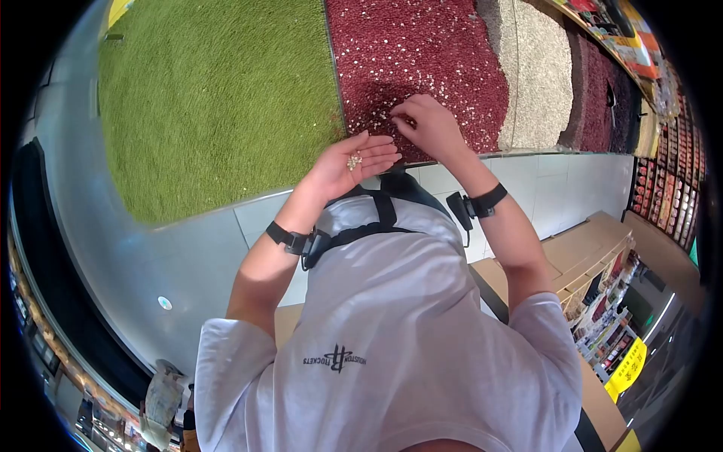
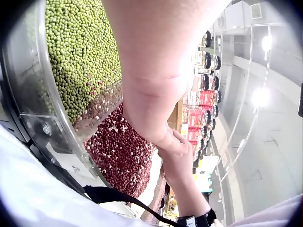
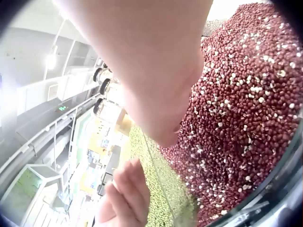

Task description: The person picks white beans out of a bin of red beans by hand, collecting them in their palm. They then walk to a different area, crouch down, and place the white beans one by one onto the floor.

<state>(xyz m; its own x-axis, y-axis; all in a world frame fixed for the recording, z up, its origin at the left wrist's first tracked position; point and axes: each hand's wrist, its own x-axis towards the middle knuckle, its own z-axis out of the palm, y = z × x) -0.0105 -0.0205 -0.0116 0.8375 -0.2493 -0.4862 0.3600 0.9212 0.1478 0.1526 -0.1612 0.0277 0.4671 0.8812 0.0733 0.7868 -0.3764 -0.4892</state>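
My left hand (image 1: 354, 164) is turned palm up with its fingers stretched out, near the front edge of the bins. A small heap of pale kernels (image 1: 354, 161) lies on its palm. Just to the right, my right hand (image 1: 431, 124) hovers close over the dark red beans (image 1: 459, 75), its fingers bent and thumb and forefinger near each other. I cannot tell whether a kernel is between those fingertips. White kernels (image 3: 255, 90) are scattered among the red beans. In the right wrist view the palm side of the fingertips is hidden.
A wide bin of green beans (image 1: 218, 98) lies to the left, beyond a clear divider (image 1: 331, 53). Cream-coloured grain (image 1: 542, 83) and more dark beans (image 1: 595, 98) fill bins to the right. A metal edge (image 1: 256, 200) runs along the front. Shelves of jars (image 1: 666, 181) stand far right.
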